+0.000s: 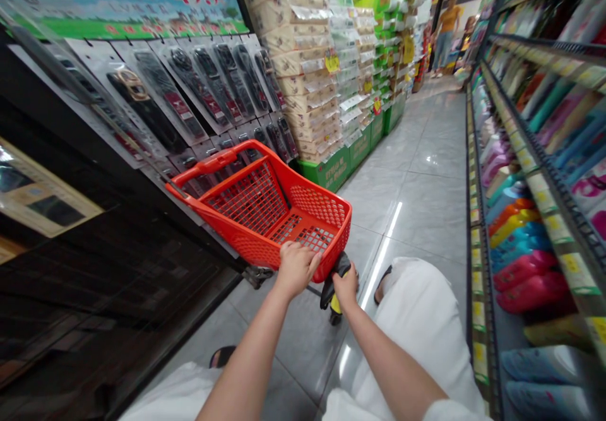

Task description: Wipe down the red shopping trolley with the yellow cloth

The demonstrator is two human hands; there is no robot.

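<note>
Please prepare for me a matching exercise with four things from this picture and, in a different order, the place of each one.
Column 1
1. left hand
2. right hand
3. packaged belts
4. colourful bottles

Column 2
A. on the shelves at the picture's right
B. on the rim of the red cart
C. at the black-and-yellow part low on the cart
D. hanging in rows at the picture's left

Right pairs: 1-B, 2-C, 3-D, 4-A

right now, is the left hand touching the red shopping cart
Touching: the head view shows the left hand laid on the near edge of the red shopping cart, with no gap between them.
</note>
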